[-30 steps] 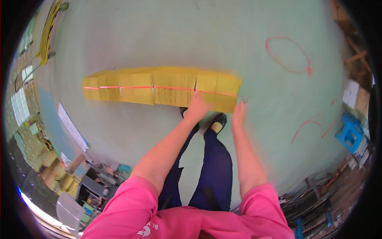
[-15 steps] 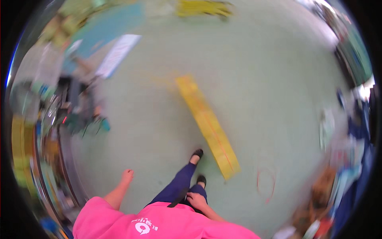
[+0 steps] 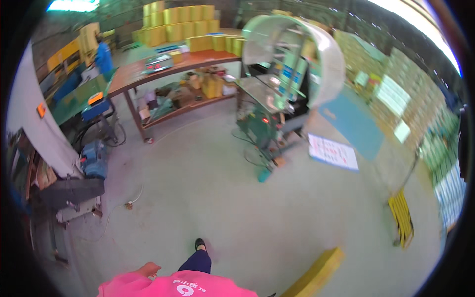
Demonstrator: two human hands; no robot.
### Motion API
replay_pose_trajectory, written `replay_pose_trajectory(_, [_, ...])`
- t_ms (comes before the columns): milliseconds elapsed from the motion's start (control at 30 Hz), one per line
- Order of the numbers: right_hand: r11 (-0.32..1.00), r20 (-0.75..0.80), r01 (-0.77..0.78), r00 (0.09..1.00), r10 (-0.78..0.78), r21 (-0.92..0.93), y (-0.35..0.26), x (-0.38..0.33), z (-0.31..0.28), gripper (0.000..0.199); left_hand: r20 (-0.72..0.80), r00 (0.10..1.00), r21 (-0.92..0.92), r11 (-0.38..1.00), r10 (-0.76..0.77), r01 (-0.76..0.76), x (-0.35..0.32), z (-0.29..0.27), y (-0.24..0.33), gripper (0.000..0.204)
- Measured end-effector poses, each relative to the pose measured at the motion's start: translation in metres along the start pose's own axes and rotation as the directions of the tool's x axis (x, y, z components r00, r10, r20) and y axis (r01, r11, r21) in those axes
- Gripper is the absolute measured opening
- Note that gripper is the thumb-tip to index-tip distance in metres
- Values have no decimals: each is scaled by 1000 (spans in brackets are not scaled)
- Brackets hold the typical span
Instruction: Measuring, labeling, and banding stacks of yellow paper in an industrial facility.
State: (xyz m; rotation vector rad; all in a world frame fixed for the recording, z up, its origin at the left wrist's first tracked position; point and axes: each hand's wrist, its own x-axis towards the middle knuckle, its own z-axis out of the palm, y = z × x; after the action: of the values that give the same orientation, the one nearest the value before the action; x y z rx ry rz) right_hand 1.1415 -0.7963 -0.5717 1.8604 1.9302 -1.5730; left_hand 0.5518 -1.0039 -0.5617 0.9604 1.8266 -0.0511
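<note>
My left hand [image 3: 152, 269] hangs low at the front of my pink shirt [image 3: 173, 286], over the bare floor. Nothing shows in it, and its fingers look loosely apart, though they are small and a little blurred. No thing touches this hand. My right hand is out of view below the lower edge. One dark shoe [image 3: 200, 244] of mine is on the floor ahead. To its right lies a long yellow strip [image 3: 316, 270], cut off by the lower edge.
A machine [image 3: 272, 119] with a large pale curved hood stands ahead. Left of it is a long table [image 3: 193, 64] with yellow boxes. A blue motor [image 3: 94, 158] and a white cable [image 3: 136, 198] lie at left. A yellow trolley [image 3: 402, 218] stands right, a white board [image 3: 332, 151] nearer the machine.
My view has swung left and up, so the machine and table now show ahead. The yellow strip has shifted to the lower right. My right hand has gone out of view.
</note>
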Motion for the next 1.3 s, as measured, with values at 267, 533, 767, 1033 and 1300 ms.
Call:
replay_pose_trajectory(267, [978,188,-174,963,193,-112,-183,223,12,36,-264,917,-728,686,-300,15,99,-212,66,31])
replay_pose_trajectory(533, [847,237,-141,971,18,513,-453,389,-30,32,-345,866,-791,609,-361,-61,199,-402,114,35])
replay_pose_trajectory(767, [793,203,-224,971,129,566,-514,602,-97,25,-98,904,-941,334,-415,51,285,-489,164,38])
replay_pose_trajectory(1033, [962,213,-40,977,-20,272,-745,782,-204,24,-380,863,-909,304,-331,-284,351,-702,265,46])
replay_pose_trajectory(1300, [948,437,-2,888,-144,317,-981,911,-130,33,-830,547,-500,581,-110,-642,434,-1052,338,26])
